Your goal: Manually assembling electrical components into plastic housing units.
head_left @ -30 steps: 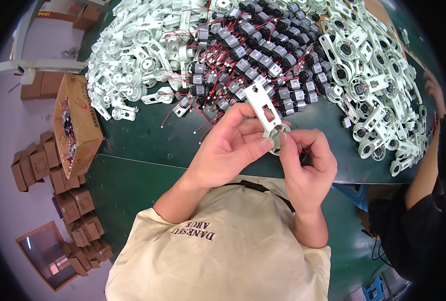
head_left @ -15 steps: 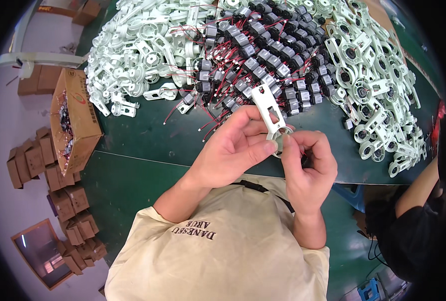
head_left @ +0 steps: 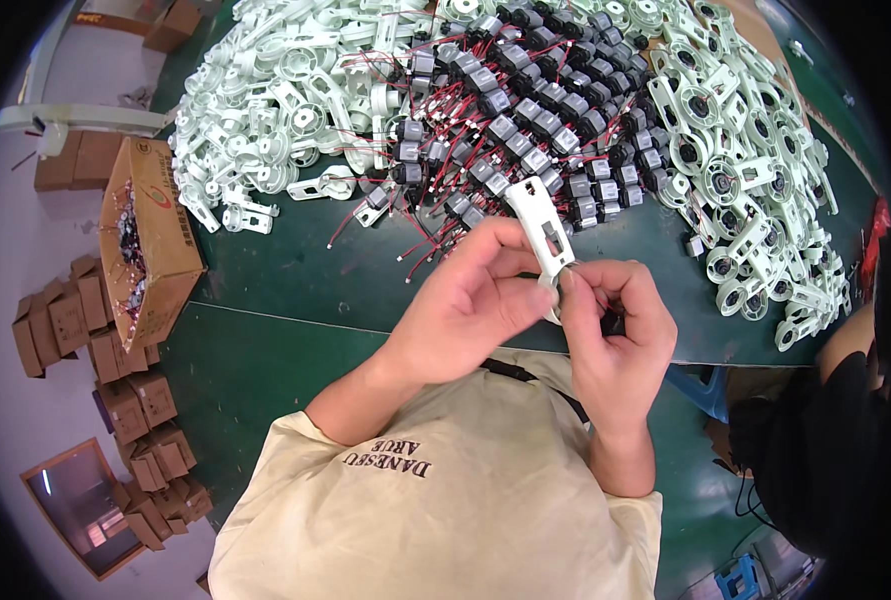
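Note:
A pale green plastic housing [head_left: 541, 225], with a slotted handle and a ring end, is tilted upward between my hands above the table's near edge. My left hand [head_left: 465, 305] is closed around its lower part, thumb against the ring. My right hand [head_left: 620, 335] pinches at the ring end with thumb and forefinger. Something dark shows partly among its curled fingers, too hidden to name. Just beyond lies a heap of small grey-and-black motors [head_left: 525, 130] with red wires.
Pale green housings [head_left: 285, 110] are piled at the far left; more housings with dark round parts inside [head_left: 725, 185] lie at the right. A cardboard box [head_left: 170, 235] of wired parts stands left of the green table [head_left: 295, 275]. Another person's arm [head_left: 845, 345] is at the right.
The housing has turned in my hands, so its ring now shows more edge-on. My hands have barely shifted. The other person's arm at the right has moved farther right.

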{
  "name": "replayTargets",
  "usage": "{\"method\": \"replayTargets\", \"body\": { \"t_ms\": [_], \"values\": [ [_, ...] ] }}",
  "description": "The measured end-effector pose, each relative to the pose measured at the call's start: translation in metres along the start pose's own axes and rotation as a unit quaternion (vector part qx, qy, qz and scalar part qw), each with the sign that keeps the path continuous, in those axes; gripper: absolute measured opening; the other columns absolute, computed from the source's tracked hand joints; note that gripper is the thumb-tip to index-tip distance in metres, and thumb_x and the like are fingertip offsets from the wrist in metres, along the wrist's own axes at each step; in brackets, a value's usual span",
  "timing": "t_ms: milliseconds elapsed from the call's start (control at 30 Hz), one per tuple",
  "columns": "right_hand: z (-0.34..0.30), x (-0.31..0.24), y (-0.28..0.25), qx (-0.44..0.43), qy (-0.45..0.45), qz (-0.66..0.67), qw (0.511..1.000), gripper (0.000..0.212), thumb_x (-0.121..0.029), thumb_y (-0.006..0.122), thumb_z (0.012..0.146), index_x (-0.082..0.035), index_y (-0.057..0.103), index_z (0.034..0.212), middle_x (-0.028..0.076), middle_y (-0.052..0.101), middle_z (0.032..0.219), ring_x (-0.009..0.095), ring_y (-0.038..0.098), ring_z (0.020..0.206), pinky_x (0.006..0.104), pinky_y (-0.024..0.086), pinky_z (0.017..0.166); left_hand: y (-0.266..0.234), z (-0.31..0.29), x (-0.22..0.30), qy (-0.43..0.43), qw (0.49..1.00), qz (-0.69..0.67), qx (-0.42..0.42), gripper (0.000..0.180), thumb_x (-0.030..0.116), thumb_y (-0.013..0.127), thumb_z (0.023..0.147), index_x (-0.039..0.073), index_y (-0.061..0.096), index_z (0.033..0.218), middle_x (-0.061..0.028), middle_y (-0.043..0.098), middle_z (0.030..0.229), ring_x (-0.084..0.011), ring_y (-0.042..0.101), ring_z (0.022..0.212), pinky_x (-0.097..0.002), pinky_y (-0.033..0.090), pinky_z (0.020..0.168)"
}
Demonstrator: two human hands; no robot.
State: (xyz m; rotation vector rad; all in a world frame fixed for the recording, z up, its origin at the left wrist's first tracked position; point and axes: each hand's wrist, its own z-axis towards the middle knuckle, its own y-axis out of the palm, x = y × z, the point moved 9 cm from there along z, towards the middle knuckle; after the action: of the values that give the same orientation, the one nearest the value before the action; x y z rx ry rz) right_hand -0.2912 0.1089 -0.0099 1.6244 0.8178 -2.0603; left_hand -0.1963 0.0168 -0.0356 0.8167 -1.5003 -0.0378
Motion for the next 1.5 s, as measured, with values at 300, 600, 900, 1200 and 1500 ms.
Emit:
{"method": "replayTargets", "body": {
  "t_ms": [300, 600, 900, 1200, 1500],
  "values": [
    [-0.001, 0.008, -0.002, -0.091, 0.054, 0.037, 0.994, 0.029, 0.006, 0.065, 0.078, 0.0, 0.061, 0.107, 0.009, 0.061, 0.093, 0.014, 0.062, 0.078, 0.0259, 0.05, 0.062, -0.02, 0.004, 0.021, 0.086, 0.994, 0.039, 0.052, 0.024, 0.006, 0.052, 0.094, 0.003, 0.044, 0.116, -0.0279, 0.057, 0.12, -0.0318, 0.06, 0.111, -0.0422, 0.053, 0.089],
    [-0.008, 0.003, 0.005, -0.186, 0.033, 0.13, 0.973, 0.028, 0.0, 0.07, 0.08, 0.0, 0.056, 0.105, 0.008, 0.067, 0.088, 0.013, 0.064, 0.075, 0.0249, 0.05, 0.07, -0.024, 0.006, 0.025, 0.106, 0.991, 0.051, 0.056, 0.019, 0.0, 0.048, 0.095, 0.003, 0.045, 0.114, -0.0227, 0.058, 0.12, -0.026, 0.06, 0.109, -0.0388, 0.05, 0.092],
    [0.008, -0.008, -0.016, -0.062, -0.014, -0.098, 0.993, 0.027, -0.002, 0.076, 0.074, -0.001, 0.067, 0.1, 0.009, 0.064, 0.094, 0.015, 0.059, 0.068, 0.0248, 0.048, 0.062, -0.014, 0.004, 0.032, 0.116, 0.989, 0.063, 0.065, 0.033, -0.006, 0.051, 0.091, 0.002, 0.043, 0.121, -0.0237, 0.057, 0.12, -0.0272, 0.059, 0.111, -0.038, 0.05, 0.093],
    [0.008, -0.003, -0.006, -0.073, 0.011, 0.013, 0.997, 0.027, 0.004, 0.073, 0.076, 0.001, 0.065, 0.101, 0.008, 0.063, 0.094, 0.012, 0.06, 0.072, 0.0245, 0.051, 0.064, -0.013, 0.005, 0.012, 0.062, 0.984, 0.16, 0.041, 0.035, -0.004, 0.066, 0.084, -0.006, 0.056, 0.117, -0.0108, 0.062, 0.115, -0.0164, 0.06, 0.107, -0.0309, 0.05, 0.096],
    [-0.005, 0.02, 0.006, -0.074, 0.129, 0.211, 0.966, 0.022, 0.007, 0.067, 0.082, 0.003, 0.06, 0.102, 0.006, 0.062, 0.098, 0.009, 0.061, 0.083, 0.0234, 0.052, 0.072, -0.009, 0.001, 0.02, 0.108, 0.967, 0.231, 0.012, 0.025, -0.003, 0.065, 0.084, -0.007, 0.062, 0.109, -0.0133, 0.062, 0.115, -0.0152, 0.062, 0.101, -0.0292, 0.054, 0.088]
  ]
}}
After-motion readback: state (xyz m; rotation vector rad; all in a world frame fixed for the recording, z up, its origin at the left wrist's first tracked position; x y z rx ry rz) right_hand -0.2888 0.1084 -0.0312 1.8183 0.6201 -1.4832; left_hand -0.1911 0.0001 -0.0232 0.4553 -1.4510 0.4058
